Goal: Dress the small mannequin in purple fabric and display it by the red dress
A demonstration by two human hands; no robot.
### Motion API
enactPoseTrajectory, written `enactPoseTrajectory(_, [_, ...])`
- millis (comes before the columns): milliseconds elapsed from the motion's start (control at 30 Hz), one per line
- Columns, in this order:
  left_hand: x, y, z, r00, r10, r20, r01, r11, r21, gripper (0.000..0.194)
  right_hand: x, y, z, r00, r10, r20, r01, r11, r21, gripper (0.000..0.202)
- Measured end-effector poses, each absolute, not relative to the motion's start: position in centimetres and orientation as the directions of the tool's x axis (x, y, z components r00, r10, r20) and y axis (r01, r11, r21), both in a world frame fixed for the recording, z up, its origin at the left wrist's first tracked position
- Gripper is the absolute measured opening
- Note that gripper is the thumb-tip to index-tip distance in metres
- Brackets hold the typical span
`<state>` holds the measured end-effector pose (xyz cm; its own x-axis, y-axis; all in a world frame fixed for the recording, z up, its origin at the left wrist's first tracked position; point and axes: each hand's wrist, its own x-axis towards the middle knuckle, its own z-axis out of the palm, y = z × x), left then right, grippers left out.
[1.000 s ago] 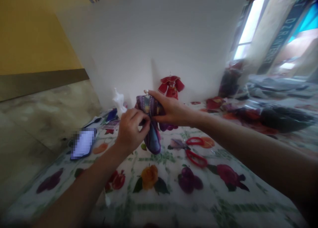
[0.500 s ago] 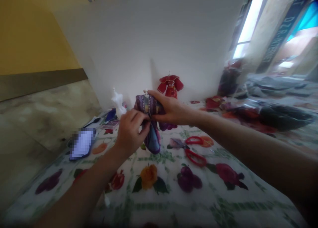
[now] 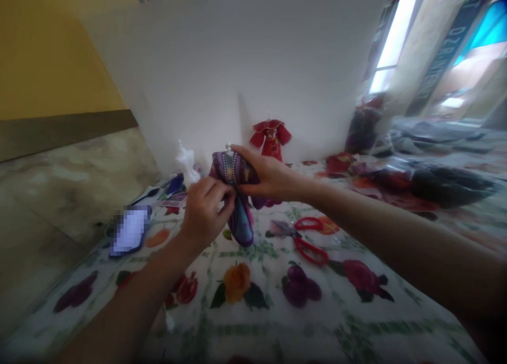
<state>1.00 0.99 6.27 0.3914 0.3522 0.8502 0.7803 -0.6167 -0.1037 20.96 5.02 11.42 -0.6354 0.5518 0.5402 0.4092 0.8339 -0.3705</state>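
Note:
A small purple doll dress [image 3: 242,224] with pearl-like trim down its front is on a white mini mannequin, whose neck knob [image 3: 228,146] pokes out at the top. My right hand [image 3: 267,176] wraps round its upper side, thumb at the waist. Closed in a pinch, my left hand [image 3: 206,208] grips the dress cloth at the waist from the left. The fingertips cover whatever small detail lies there. Behind them a bare white mini mannequin [image 3: 187,162] stands at left, and a red doll dress [image 3: 271,138] stands against the white wall.
Red-handled scissors [image 3: 311,237] lie on the flowered tablecloth [image 3: 257,306], right of the dress. A phone-like device [image 3: 130,231] with a blurred-out screen lies at left. Plastic-wrapped dark bundles [image 3: 447,184] sit at the right. A white wall [image 3: 245,63] rises behind.
The view has shifted very slightly. Both hands and the purple dress stay nearly in place, with a slight drift left; the grip looks the same.

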Motion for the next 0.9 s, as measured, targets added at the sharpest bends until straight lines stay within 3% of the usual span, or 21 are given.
enactPoseTrajectory(333, [0.84,1.38,6.04,0.423,0.334,0.842,0.798,-0.577,-0.173,0.004,20.86,4.98,11.43,-0.633,0.552,0.543,0.407,0.834,-0.373,0.082])
enactPoseTrajectory(900, [0.78,1.12,6.21,0.406,0.336,0.85,0.778,-0.615,-0.128,0.004,20.47,4.26,11.51,-0.606,0.617,0.502,0.464,0.787,-0.407,0.091])
